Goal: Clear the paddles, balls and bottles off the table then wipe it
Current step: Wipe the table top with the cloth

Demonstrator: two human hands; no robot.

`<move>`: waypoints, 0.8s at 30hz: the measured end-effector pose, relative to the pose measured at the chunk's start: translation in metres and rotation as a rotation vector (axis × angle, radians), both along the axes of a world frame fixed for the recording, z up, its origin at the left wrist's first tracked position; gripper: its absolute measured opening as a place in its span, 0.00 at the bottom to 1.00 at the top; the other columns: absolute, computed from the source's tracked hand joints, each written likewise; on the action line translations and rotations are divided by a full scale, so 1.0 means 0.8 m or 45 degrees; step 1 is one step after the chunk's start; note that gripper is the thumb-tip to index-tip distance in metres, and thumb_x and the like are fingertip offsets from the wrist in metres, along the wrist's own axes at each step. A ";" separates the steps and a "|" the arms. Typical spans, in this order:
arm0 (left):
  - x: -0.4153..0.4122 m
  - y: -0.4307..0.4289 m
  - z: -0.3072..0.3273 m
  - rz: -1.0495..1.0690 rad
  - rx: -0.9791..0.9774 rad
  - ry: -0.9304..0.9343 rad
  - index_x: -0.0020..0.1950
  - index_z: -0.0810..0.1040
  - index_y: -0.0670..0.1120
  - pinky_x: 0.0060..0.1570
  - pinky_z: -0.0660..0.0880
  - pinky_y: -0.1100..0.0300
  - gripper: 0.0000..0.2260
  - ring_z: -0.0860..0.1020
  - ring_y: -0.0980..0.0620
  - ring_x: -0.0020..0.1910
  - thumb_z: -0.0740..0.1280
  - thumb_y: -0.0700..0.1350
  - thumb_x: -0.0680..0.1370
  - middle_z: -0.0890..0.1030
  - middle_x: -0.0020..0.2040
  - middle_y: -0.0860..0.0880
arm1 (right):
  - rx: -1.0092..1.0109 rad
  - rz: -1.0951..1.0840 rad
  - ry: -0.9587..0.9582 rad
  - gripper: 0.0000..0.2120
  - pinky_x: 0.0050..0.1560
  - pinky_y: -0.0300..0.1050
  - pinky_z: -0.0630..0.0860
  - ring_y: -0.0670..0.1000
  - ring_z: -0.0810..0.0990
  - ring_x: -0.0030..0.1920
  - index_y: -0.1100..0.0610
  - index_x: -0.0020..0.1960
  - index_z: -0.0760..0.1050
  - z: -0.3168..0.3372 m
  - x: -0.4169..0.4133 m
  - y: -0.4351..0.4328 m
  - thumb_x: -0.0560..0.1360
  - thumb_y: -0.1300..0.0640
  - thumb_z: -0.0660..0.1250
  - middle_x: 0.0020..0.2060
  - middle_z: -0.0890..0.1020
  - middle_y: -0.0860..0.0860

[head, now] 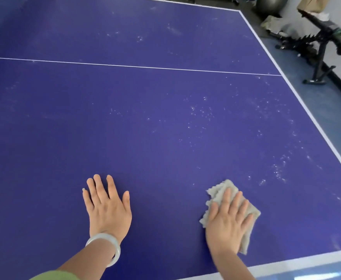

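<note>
The blue table-tennis table (145, 122) fills the view, with a thin white centre line and white edge lines. No paddles, balls or bottles show on it. My right hand (229, 221) lies flat with straight fingers on a grey folded cloth (224, 188), pressing it onto the table near the front edge. My left hand (107, 207), with a pale bangle on the wrist, rests flat on the bare surface to the left, fingers spread. White specks and smears dot the table's right half.
Beyond the table's right edge lies a blue-grey floor (331, 122). A black exercise bench frame (325, 47) stands at the far right, with a grey exercise ball (270, 5) and bags on the floor behind it. The table's front edge runs just below my right wrist.
</note>
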State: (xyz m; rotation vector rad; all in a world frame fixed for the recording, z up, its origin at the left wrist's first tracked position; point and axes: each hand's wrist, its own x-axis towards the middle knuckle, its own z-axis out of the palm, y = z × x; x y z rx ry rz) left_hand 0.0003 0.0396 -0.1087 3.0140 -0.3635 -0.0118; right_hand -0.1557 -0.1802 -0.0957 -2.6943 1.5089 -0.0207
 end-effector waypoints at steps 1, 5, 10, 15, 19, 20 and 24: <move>0.000 0.000 0.000 0.001 -0.005 -0.003 0.76 0.62 0.36 0.75 0.53 0.37 0.32 0.55 0.33 0.76 0.46 0.57 0.80 0.60 0.75 0.31 | 0.003 0.168 0.009 0.29 0.75 0.65 0.46 0.61 0.53 0.77 0.52 0.79 0.54 0.002 0.019 0.027 0.80 0.44 0.45 0.78 0.56 0.59; 0.001 -0.001 0.001 0.013 -0.009 -0.004 0.75 0.63 0.36 0.74 0.53 0.37 0.32 0.56 0.33 0.76 0.46 0.57 0.80 0.60 0.75 0.31 | 0.050 1.162 0.105 0.28 0.73 0.64 0.45 0.59 0.48 0.79 0.48 0.77 0.59 0.004 0.058 0.090 0.79 0.44 0.57 0.79 0.51 0.53; 0.001 -0.002 0.003 0.018 0.011 0.007 0.75 0.63 0.36 0.74 0.53 0.37 0.32 0.56 0.33 0.76 0.46 0.57 0.80 0.61 0.75 0.32 | -0.018 0.972 0.291 0.24 0.70 0.57 0.60 0.58 0.66 0.71 0.45 0.70 0.67 0.012 0.057 -0.048 0.74 0.46 0.61 0.69 0.69 0.50; 0.002 -0.002 0.006 0.013 -0.004 0.013 0.75 0.64 0.35 0.73 0.55 0.36 0.32 0.58 0.32 0.75 0.47 0.57 0.80 0.62 0.74 0.31 | 0.124 -0.129 0.024 0.27 0.76 0.60 0.39 0.55 0.41 0.79 0.46 0.76 0.32 0.003 0.027 -0.064 0.80 0.42 0.36 0.80 0.45 0.52; 0.002 -0.002 0.008 0.006 -0.003 0.020 0.74 0.65 0.35 0.73 0.56 0.36 0.32 0.59 0.32 0.75 0.47 0.56 0.80 0.62 0.74 0.30 | 0.010 0.428 0.012 0.28 0.75 0.65 0.44 0.60 0.46 0.79 0.51 0.80 0.49 -0.010 0.088 0.047 0.81 0.45 0.44 0.79 0.51 0.58; 0.002 -0.002 0.009 0.006 -0.001 0.023 0.74 0.65 0.35 0.73 0.56 0.36 0.32 0.59 0.32 0.75 0.47 0.56 0.80 0.62 0.74 0.30 | 0.001 0.647 0.078 0.29 0.75 0.66 0.42 0.60 0.43 0.79 0.51 0.80 0.50 -0.011 0.109 0.067 0.80 0.45 0.45 0.79 0.48 0.57; 0.003 -0.003 0.009 0.018 0.010 0.034 0.74 0.65 0.36 0.73 0.56 0.37 0.32 0.58 0.33 0.76 0.47 0.57 0.80 0.62 0.74 0.32 | -0.003 1.137 0.095 0.30 0.72 0.67 0.49 0.61 0.50 0.78 0.53 0.80 0.51 -0.008 0.167 0.053 0.80 0.44 0.49 0.79 0.54 0.56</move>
